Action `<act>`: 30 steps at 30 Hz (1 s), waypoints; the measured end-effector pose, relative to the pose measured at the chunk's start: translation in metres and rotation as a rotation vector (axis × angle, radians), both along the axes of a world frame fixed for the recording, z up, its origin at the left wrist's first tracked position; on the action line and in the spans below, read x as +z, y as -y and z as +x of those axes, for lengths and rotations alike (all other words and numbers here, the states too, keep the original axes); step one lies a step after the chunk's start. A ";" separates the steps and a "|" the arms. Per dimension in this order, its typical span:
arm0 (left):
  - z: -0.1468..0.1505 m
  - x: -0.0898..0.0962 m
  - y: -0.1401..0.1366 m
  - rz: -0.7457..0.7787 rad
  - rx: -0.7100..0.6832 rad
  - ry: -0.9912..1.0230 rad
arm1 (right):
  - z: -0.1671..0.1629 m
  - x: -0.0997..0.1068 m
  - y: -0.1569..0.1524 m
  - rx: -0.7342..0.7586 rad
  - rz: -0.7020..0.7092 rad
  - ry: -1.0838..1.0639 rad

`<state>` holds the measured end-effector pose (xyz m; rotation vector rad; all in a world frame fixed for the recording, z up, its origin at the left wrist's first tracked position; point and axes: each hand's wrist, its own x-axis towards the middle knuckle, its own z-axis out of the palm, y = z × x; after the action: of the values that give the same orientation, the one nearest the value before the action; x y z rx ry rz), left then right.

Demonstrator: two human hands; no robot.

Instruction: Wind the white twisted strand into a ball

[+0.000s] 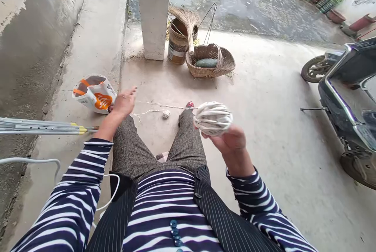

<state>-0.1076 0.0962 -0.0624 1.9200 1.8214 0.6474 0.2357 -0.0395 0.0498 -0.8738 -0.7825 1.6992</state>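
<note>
My right hand [230, 138] is closed around the underside of a large ball of white yarn [214, 118], held up in front of my right knee. From that ball a yarn strand [167, 106] runs left across the gap between my knees, fading close to my left hand [125, 101]. The left fingers are curled together at the strand's end, slightly blurred, above my left knee. On the floor between my feet lies a small ball of white yarn [166, 114], with a loose strand [143, 113] trailing toward the left.
Left of my leg stands a white and orange bag [98, 97], near folded metal crutch-like poles [44, 126]. Ahead are a pillar [154, 13], a bucket [176, 44] with a straw broom [188, 21], and a wicker basket [205, 72] holding a green gourd [206, 63]. A scooter [349, 103] stands right.
</note>
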 end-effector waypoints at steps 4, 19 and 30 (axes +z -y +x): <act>0.089 -0.007 0.050 -0.106 -0.284 0.471 | -0.020 -0.034 -0.017 -0.008 -0.128 -0.021; 0.134 -0.014 0.084 -0.274 -0.127 0.990 | -0.022 -0.047 -0.012 0.057 -0.204 -0.048; 0.122 -0.013 0.077 -0.506 -0.185 1.090 | -0.029 -0.048 -0.013 0.132 -0.117 -0.015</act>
<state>0.0143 0.0195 -0.0756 1.0170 0.9534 0.8289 0.2072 -0.0269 0.0014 -0.9042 -0.7507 1.8813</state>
